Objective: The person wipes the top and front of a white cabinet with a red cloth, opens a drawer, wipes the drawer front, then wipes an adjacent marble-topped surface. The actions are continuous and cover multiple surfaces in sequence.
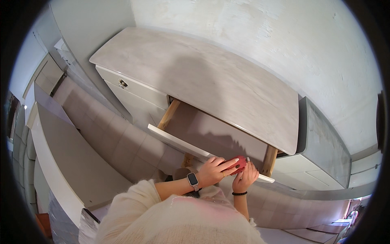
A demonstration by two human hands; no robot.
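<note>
Both hands are on a small red object [239,164], above the front edge of a pulled-out drawer [198,122]. My left hand [213,171] wraps over its near left side, with dark and pale nails and a ring showing. From the right, my right hand [247,177] presses its fingers along the object. My fingers hide much of it, so I cannot tell exactly what it is. The drawer has a white front, light wooden sides and a grey-brown bottom, where the shadow of my hands falls. A smartwatch [192,179] is on my left wrist and a black bracelet [239,193] on my right.
The drawer belongs to a white cabinet with a marble-patterned top [195,70], set against a pale wall [259,27]. Another drawer with an ornate knob [122,83] is closed at left. A grey-topped cabinet [327,143] stands right. Furniture panels [70,131] border the tiled floor [122,137].
</note>
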